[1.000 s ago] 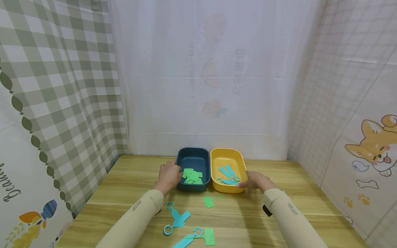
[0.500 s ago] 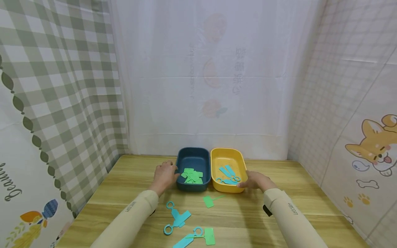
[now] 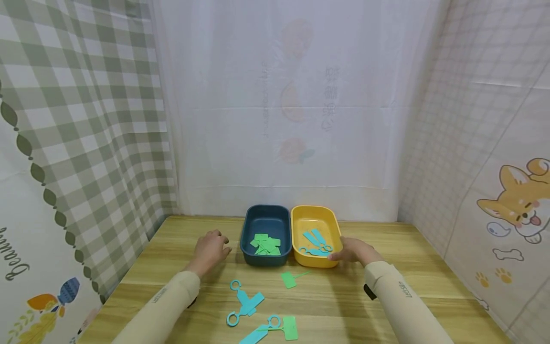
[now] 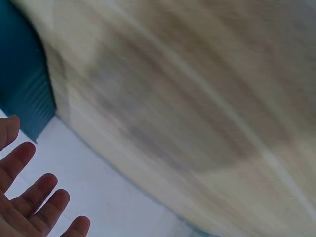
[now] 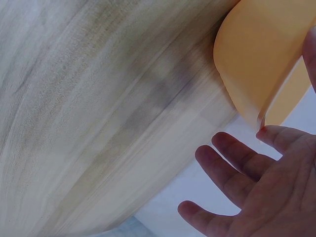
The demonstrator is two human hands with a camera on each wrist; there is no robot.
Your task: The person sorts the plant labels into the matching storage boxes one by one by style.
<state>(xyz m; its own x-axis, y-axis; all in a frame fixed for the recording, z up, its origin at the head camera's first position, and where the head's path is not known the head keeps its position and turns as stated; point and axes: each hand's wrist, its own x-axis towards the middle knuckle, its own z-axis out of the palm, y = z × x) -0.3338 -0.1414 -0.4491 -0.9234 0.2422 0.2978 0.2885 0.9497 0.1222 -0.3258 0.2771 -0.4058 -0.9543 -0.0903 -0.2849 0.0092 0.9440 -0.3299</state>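
Note:
My left hand (image 3: 209, 251) is over the table to the left of the dark blue bin (image 3: 266, 260), apart from it. Its fingers are loosely spread and hold nothing, as the left wrist view also shows. Inside this bin lies a pile of green flag-shaped plastic tags (image 3: 267, 244). The yellow bin (image 3: 315, 262) stands right beside it, with several turquoise ring-ended tags (image 3: 319, 236) in it. My right hand (image 3: 355, 250) touches the yellow bin's near right corner. In the right wrist view one fingertip (image 5: 266, 133) meets the rim and the other fingers are extended.
Before the bins lies a green tag (image 3: 289, 280) with a thin stem. Nearer me are overlapping turquoise tags (image 3: 248, 303), then another turquoise tag (image 3: 255, 335) crossed by the stem of a green tag (image 3: 290, 328). Curtains (image 3: 283, 157) hang behind and at both sides.
My left hand has drawn back from the dark blue bin's left rim, moving left and slightly toward me. My right hand stays at the yellow bin, and the tags lie where they were.

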